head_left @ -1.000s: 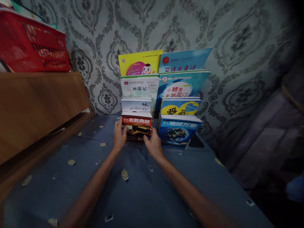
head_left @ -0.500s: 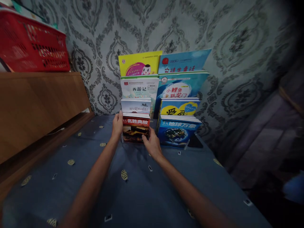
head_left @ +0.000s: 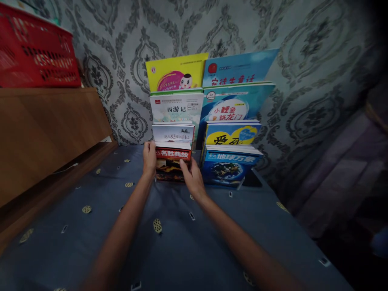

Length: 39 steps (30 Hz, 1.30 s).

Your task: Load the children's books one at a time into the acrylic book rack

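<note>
A front-left upright stack of books has a red-banded book (head_left: 169,169) with a dark landscape cover at its front. My left hand (head_left: 149,159) lies along this stack's left edge, fingers bent round its side. On the opposite edge, my right hand (head_left: 194,178) grips with its thumb across the front cover and the fingers partly hidden. A pale-covered book (head_left: 174,135) rises just behind, then a taller white book (head_left: 172,106) and a yellow book (head_left: 176,66). To the right stands a second group, fronted by a blue book with a globe (head_left: 226,169).
Behind the globe book rise a yellow-and-blue book (head_left: 232,133), a teal book (head_left: 239,103) and a tall blue book (head_left: 239,66). A red basket (head_left: 39,52) sits on a wooden cabinet (head_left: 51,137) at left. Patterned dark cloth (head_left: 169,250) covers the surface; wallpapered wall (head_left: 130,81) stands behind.
The camera view has shifted slightly, so the books appear a little larger. My right thumb has moved up the front cover. Both hands stay at the same stack's edges.
</note>
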Available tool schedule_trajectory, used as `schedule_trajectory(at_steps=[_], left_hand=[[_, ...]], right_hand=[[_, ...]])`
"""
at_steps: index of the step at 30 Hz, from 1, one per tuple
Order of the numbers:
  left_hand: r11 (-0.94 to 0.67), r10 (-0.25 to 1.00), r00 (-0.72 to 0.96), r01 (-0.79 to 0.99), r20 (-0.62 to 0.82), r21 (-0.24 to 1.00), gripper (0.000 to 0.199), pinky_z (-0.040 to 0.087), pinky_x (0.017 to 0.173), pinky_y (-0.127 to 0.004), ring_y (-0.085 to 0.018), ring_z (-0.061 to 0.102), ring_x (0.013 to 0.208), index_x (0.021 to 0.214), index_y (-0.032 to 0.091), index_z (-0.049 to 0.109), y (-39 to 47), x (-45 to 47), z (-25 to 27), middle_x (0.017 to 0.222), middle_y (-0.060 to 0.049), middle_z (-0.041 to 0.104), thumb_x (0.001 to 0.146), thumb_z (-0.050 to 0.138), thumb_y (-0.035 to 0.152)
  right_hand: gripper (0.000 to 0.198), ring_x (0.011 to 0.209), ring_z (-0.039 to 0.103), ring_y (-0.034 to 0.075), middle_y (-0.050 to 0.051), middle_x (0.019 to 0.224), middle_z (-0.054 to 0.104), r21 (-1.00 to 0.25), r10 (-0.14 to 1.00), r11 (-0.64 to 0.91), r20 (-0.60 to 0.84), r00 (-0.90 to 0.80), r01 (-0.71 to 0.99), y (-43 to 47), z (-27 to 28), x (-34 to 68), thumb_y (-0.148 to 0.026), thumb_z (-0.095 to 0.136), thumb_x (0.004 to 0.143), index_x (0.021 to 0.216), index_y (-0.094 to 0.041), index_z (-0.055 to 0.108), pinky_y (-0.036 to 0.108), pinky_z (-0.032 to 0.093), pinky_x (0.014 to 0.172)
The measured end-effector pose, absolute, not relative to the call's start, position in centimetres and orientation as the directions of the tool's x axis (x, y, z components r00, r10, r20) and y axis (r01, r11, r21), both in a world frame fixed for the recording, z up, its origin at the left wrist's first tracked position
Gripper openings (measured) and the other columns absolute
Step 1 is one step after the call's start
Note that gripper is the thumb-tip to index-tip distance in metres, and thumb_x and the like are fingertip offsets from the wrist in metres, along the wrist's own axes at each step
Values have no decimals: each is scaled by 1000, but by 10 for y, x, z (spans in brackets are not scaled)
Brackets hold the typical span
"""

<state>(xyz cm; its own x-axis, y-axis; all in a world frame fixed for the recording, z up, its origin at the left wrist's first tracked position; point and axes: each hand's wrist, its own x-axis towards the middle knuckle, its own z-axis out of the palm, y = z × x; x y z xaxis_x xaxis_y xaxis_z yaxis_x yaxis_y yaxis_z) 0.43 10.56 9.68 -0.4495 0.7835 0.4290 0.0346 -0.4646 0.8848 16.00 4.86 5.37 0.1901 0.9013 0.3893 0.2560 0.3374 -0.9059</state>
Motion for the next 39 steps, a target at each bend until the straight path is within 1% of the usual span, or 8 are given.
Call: schedule_trajectory(at_steps=[3,8,14,18,22,29,35,39], left_hand=[[-495,744,-459,109,485,862,21,44,79,-24,-15,57,84,89,19,58,105,6,94,85,1,61,98,49,36],[-597,671,-419,186,612,781,36,46,98,-31,-20,63,106,110,17,67,106,9,93,111,-8,71,100,44,42],[-587,736,-429,-17,524,810,54,44,110,-36,-24,62,125,123,18,71,104,14,93,131,-9,70,100,42,57],[-578,748,-470,-115,468,808,55,45,110,-36,-23,64,124,124,18,71,101,19,90,130,-9,71,100,41,58],[-559,749,-503,-131,431,819,58,51,102,-40,-25,69,113,125,15,71,103,22,85,120,-12,74,99,43,60],[-568,747,-494,-124,446,814,60,53,98,-38,-26,70,110,123,15,72,100,22,89,119,-13,75,96,48,63],[-553,749,-493,-95,443,828,65,54,97,-36,-25,72,108,123,15,72,92,24,95,116,-11,77,95,45,67],[-568,739,-494,-91,458,818,67,55,96,-35,-24,72,107,124,13,72,93,24,95,115,-12,77,94,48,68]], right_hand=[[68,122,62,31,16,130,68,-930,905,314,354,236,191,48,61,155,-65,54,89,137,-16,55,45,47,105],[61,127,54,27,17,133,61,-860,802,464,509,312,211,53,78,151,-61,50,90,132,-17,52,47,41,110],[43,110,56,26,13,112,62,-825,693,519,560,455,225,73,90,143,-56,50,89,111,-19,55,48,46,100],[33,106,55,24,9,108,59,-809,643,550,569,513,209,81,88,138,-50,51,90,106,-22,54,45,47,97],[32,103,55,24,8,105,59,-793,620,573,585,522,209,83,87,137,-50,52,89,104,-22,54,44,47,95],[34,100,58,23,8,106,60,-818,666,567,522,533,93,84,89,136,-49,55,87,106,-22,54,44,49,94],[47,126,52,29,18,130,58,-775,603,568,621,500,278,81,86,137,-48,50,92,129,-18,52,50,40,110],[54,138,47,28,18,142,57,-779,671,561,626,398,279,82,86,137,-47,38,98,143,-18,48,51,36,116]])
